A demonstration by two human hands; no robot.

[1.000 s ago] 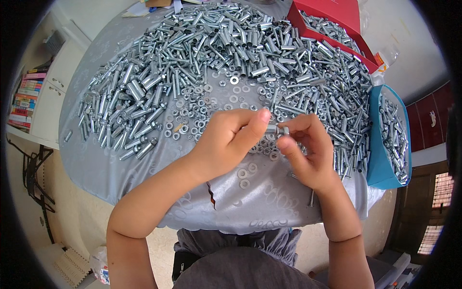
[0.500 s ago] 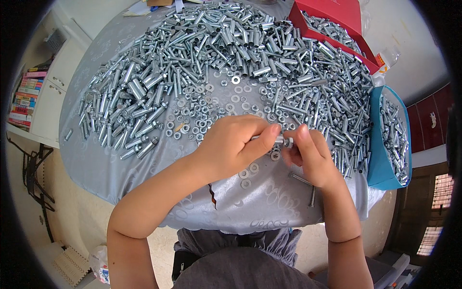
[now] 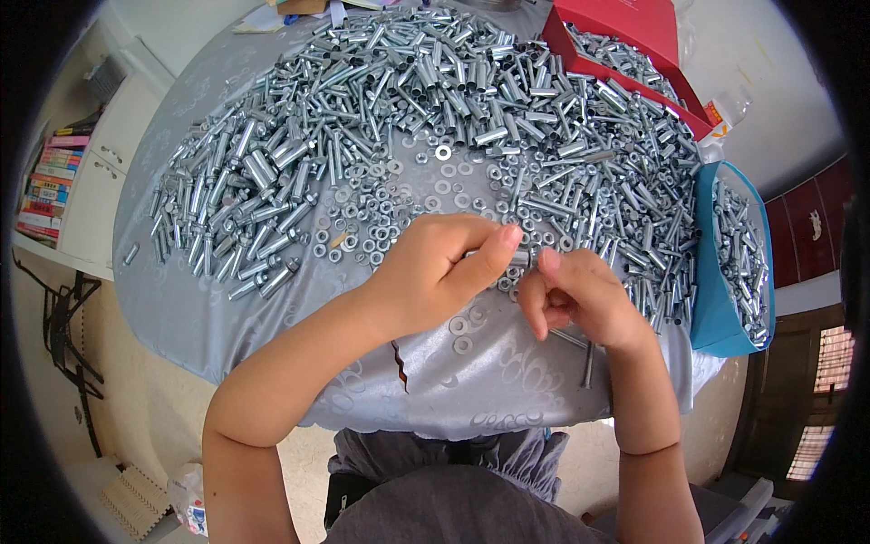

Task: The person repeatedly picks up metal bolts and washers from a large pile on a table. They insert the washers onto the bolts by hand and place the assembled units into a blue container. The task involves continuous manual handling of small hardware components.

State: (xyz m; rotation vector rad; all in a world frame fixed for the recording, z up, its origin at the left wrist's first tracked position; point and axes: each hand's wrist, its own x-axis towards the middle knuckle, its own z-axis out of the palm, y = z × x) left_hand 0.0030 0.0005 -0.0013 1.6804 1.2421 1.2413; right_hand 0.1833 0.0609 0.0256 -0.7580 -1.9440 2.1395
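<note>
My left hand (image 3: 444,272) is closed around a shiny metal sleeve anchor bolt (image 3: 522,258), with the thumb along its top. Only a short stretch of the bolt shows between my hands. At its free end is my right hand (image 3: 584,295), thumb against the tip and the other fingers curled below. Beneath my hands lie loose flat washers (image 3: 462,344) and many hex nuts (image 3: 376,231). Two long bolts (image 3: 588,367) rest on the cloth by my right wrist, partly hidden by that hand.
A large heap of metal sleeves and bolts (image 3: 435,72) spreads over the grey tablecloth (image 3: 272,335). Assembled anchors (image 3: 263,172) lie at left. A red box (image 3: 625,32) and a blue box (image 3: 716,308), both holding metal parts, stand at right. The cloth has a tear (image 3: 400,367) near the front.
My right hand has shifted slightly, its fingers rolling downward and spreading at the bolt's end. My left hand keeps its hold almost in place.
</note>
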